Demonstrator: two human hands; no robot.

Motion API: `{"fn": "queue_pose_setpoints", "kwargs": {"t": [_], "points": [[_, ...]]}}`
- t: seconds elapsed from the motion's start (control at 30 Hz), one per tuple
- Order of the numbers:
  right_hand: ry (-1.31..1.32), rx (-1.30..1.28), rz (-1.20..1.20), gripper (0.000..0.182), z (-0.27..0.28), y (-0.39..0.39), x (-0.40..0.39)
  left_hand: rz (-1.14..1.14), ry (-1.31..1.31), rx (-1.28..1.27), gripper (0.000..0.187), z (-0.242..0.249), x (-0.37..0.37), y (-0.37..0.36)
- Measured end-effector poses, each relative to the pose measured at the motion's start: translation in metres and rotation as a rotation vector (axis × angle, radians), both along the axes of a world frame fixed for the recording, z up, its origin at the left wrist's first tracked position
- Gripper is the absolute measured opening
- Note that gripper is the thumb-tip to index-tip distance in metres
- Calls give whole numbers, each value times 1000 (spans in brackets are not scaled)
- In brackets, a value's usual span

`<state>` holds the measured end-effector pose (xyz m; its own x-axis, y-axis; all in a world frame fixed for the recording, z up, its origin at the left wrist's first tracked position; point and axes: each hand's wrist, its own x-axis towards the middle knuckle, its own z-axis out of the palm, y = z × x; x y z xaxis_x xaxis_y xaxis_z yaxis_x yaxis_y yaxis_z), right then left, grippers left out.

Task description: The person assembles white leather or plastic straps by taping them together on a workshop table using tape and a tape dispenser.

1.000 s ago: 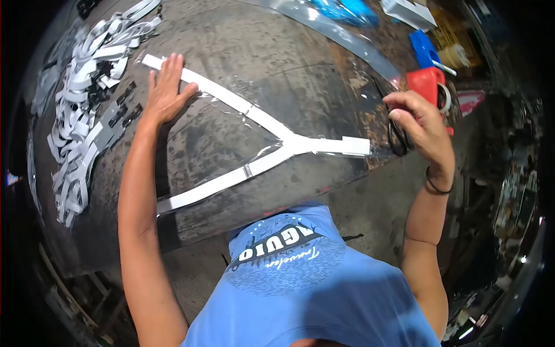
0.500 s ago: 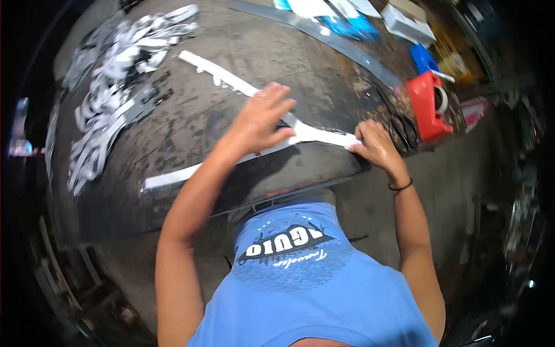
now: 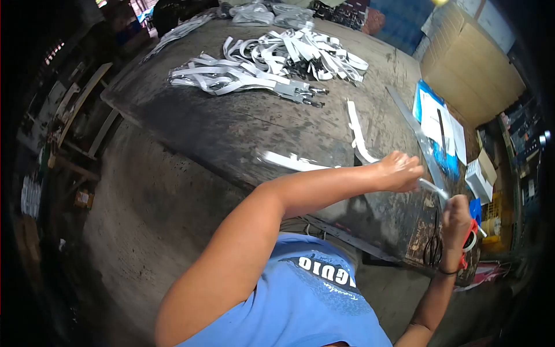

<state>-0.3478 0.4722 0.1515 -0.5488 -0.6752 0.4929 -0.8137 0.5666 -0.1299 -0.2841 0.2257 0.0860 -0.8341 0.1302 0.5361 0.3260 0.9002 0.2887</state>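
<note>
A white lanyard strap (image 3: 435,188) stretches in a short span between my two hands, above the right part of the table. My left hand (image 3: 399,172) is a closed fist on one end of this span. My right hand (image 3: 458,214) is closed on the other end, slightly blurred, near the red tape dispenser (image 3: 474,225). A long white strap section (image 3: 357,132) lies on the table and runs up to my left hand. Another white section (image 3: 292,161) lies to the left, partly hidden behind my left forearm.
White lanyards with black clips (image 3: 312,52) lie heaped at the back, beside a bagged bundle (image 3: 225,78). Black scissors (image 3: 432,248) sit by the right edge. A long flat metal strip (image 3: 413,124), papers (image 3: 439,124) and a small white box (image 3: 480,179) are on the right.
The view has swung to the left. My left hand has gone from open over the straps to closed on the strap. Both hands have come nearer each other, with the strap lifted.
</note>
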Motion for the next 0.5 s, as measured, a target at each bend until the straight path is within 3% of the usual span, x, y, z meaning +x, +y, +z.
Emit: {"fn": "queue_pose_setpoints", "kwargs": {"t": [0.07,0.13,0.17,0.23,0.27,0.33,0.37,0.4,0.43,0.47,0.5], "points": [[132,-138,84,15,45,-5,-16,25,40,64,36,52,1,-9],[299,-261,158,11,94,-10,-28,-126,-335,181,40,108,7,-16],[415,-264,175,10,122,-12,-31,-117,-321,178,40,128,9,-20],[374,-390,147,22,164,-10,-49,-476,-377,304,48,162,15,-26],[383,-394,155,22,193,-5,-62,-523,-408,335,53,177,22,-28],[1357,217,-181,38,254,2,-81,-558,-523,414,71,202,35,-27],[1096,-114,-9,18,269,-34,-39,-563,-518,407,71,208,39,-25],[813,-422,152,38,285,-73,2,-625,-492,480,75,213,42,-24],[1148,-321,312,35,310,-76,-12,-689,-465,549,79,217,42,-21],[1267,-343,357,33,327,-85,-11,-753,-412,621,106,216,37,-18],[1383,-364,405,31,338,-92,-5,-764,-411,613,106,212,31,-12]]}}
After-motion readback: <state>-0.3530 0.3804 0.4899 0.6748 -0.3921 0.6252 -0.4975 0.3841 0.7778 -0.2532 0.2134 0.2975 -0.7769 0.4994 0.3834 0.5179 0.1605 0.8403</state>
